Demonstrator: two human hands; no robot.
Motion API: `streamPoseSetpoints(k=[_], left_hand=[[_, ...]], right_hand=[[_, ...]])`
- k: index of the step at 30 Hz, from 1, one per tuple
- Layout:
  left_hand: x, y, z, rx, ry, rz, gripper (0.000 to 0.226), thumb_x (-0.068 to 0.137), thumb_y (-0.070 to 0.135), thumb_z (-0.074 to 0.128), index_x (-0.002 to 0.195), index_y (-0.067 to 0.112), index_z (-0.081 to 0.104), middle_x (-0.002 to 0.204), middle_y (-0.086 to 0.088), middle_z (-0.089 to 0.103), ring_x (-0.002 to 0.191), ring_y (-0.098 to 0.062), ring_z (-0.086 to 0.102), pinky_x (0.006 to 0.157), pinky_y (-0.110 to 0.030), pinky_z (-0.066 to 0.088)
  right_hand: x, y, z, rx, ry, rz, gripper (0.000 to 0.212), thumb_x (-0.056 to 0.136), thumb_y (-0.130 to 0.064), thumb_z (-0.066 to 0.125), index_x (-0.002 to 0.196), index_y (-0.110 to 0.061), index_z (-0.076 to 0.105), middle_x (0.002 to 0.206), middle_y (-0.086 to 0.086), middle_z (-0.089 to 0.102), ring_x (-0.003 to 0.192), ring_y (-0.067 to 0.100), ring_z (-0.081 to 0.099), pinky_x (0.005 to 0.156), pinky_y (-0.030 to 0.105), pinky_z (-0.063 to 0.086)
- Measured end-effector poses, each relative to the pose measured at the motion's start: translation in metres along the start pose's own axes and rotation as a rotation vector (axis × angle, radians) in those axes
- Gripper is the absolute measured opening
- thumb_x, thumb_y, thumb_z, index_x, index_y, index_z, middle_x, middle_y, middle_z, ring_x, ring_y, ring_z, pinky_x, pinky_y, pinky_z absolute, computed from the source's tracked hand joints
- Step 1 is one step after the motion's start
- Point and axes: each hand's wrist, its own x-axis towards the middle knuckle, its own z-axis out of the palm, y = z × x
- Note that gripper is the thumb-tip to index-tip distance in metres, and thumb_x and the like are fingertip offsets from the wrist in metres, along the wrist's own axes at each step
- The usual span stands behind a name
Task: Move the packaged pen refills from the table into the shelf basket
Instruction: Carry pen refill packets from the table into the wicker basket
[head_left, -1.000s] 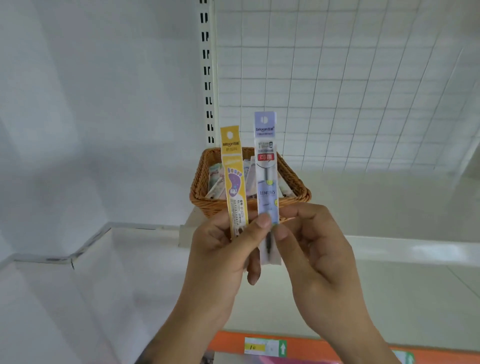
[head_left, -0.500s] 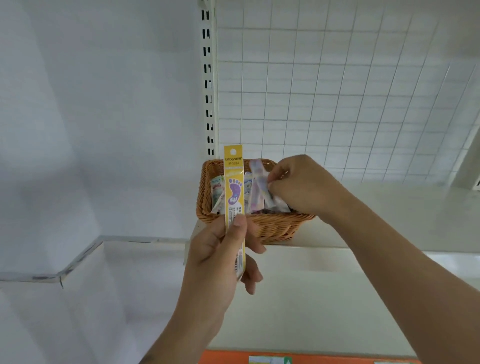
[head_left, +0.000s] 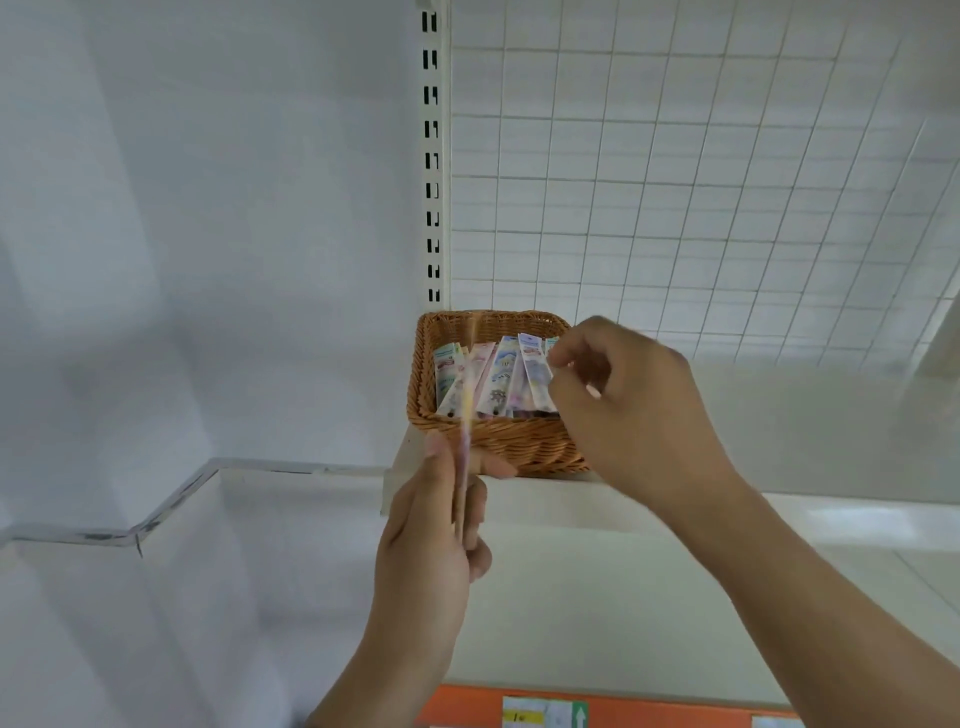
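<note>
A woven shelf basket (head_left: 519, 441) sits at the left end of a white shelf and holds several packaged pen refills leaning upright. Among them the lavender refill pack (head_left: 535, 374) leans at the right. My right hand (head_left: 634, 410) hovers over the basket's right side, its fingers loosely curled and the fingertips just beside that pack's top edge, with nothing visibly gripped. In front of the basket my left hand (head_left: 431, 545) pinches the yellow refill pack (head_left: 470, 384), which stands upright, edge-on to me and blurred.
The white shelf (head_left: 571, 504) runs to the right of the basket. A slotted upright post (head_left: 432, 156) and a wire grid panel (head_left: 675, 182) rise behind it. An orange strip with labels (head_left: 623, 712) lies at the bottom edge. White walls stand on the left.
My right hand carried the lavender pack into the basket, let go of it and drew back slightly to the right. The yellow pack in my left hand has turned edge-on.
</note>
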Motion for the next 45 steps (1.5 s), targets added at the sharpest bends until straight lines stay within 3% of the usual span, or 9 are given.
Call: streamPoseSetpoints(k=[4,9,17,19,22,27,31,35,45], left_hand=[[-0.007,0.001,0.005,-0.068,0.039,-0.036,0.047,0.098,0.046,0.058,0.07,0.01,0.07,0.064,0.0,0.046,0.057,-0.014,0.031,0.058,-0.036,0.018],[-0.014,-0.006,0.007,-0.124,-0.009,0.005,0.018,0.102,0.019,0.058,0.097,0.01,0.072,0.09,-0.01,0.065,0.085,-0.02,0.06,0.08,-0.038,0.044],[-0.02,0.002,0.009,-0.036,-0.074,0.163,0.018,0.093,0.031,0.065,0.095,0.019,0.079,0.081,-0.005,0.065,0.077,-0.015,0.059,0.068,-0.028,0.048],[-0.019,0.002,0.0,0.108,-0.057,0.299,0.016,0.097,0.028,0.065,0.101,0.022,0.079,0.085,0.001,0.069,0.073,-0.011,0.057,0.068,-0.025,0.047],[-0.014,-0.019,-0.031,0.748,0.171,0.604,0.029,0.099,0.04,0.057,0.124,0.032,0.07,0.119,0.016,0.07,0.105,-0.011,0.064,0.092,-0.019,0.046],[-0.005,-0.069,-0.073,1.437,0.137,0.693,0.07,0.098,0.051,0.045,0.161,0.023,0.033,0.169,0.001,0.027,0.154,-0.025,0.03,0.123,-0.053,0.025],[-0.007,-0.083,-0.083,1.533,0.072,0.657,0.084,0.097,0.056,0.044,0.166,0.023,0.011,0.174,0.002,0.006,0.159,-0.029,0.014,0.122,-0.063,0.019],[-0.006,-0.083,-0.084,1.552,0.074,0.643,0.092,0.091,0.053,0.056,0.166,0.024,0.011,0.174,0.002,0.005,0.159,-0.032,0.015,0.121,-0.066,0.022],[0.002,-0.089,-0.093,1.362,-0.081,0.633,0.094,0.094,0.045,0.057,0.166,0.026,0.001,0.174,0.001,-0.003,0.155,-0.031,0.029,0.114,-0.06,0.04]], right_hand=[[-0.059,0.001,0.003,0.285,-0.03,-0.176,0.02,0.088,-0.006,0.069,0.091,-0.025,0.07,0.082,-0.015,0.067,0.08,0.008,0.066,0.07,0.013,0.048],[-0.099,0.015,0.037,0.295,0.034,-0.302,0.022,0.09,-0.016,0.072,0.102,-0.032,0.063,0.093,-0.022,0.065,0.084,0.004,0.063,0.074,0.012,0.046],[-0.093,0.009,0.039,0.374,0.092,-0.25,0.026,0.094,-0.022,0.071,0.114,-0.029,0.058,0.083,-0.015,0.071,0.075,0.017,0.068,0.065,0.03,0.053],[-0.077,-0.001,0.028,0.457,0.078,-0.203,0.027,0.093,-0.012,0.072,0.111,-0.028,0.06,0.078,-0.009,0.073,0.069,0.02,0.068,0.065,0.032,0.053],[-0.035,-0.017,0.01,0.611,0.067,-0.058,0.025,0.092,-0.003,0.069,0.105,-0.025,0.067,0.068,-0.003,0.074,0.052,0.018,0.059,0.054,0.024,0.045],[0.044,-0.016,0.006,0.298,-0.094,0.144,0.01,0.09,-0.012,0.069,0.092,-0.019,0.076,0.073,-0.003,0.074,0.039,0.004,0.045,0.042,0.017,0.037],[0.066,-0.007,0.021,0.0,-0.32,0.181,0.017,0.09,-0.011,0.063,0.091,-0.011,0.079,0.088,-0.007,0.075,0.064,0.013,0.07,0.055,0.026,0.054],[0.065,-0.007,0.032,-0.166,-0.396,0.164,0.016,0.092,-0.017,0.064,0.082,-0.025,0.073,0.088,-0.007,0.071,0.062,0.006,0.064,0.05,0.019,0.041],[0.008,0.004,0.039,-0.225,0.034,-0.1,0.018,0.1,-0.034,0.059,0.107,-0.024,0.072,0.105,-0.007,0.068,0.091,0.008,0.06,0.073,0.019,0.044]])
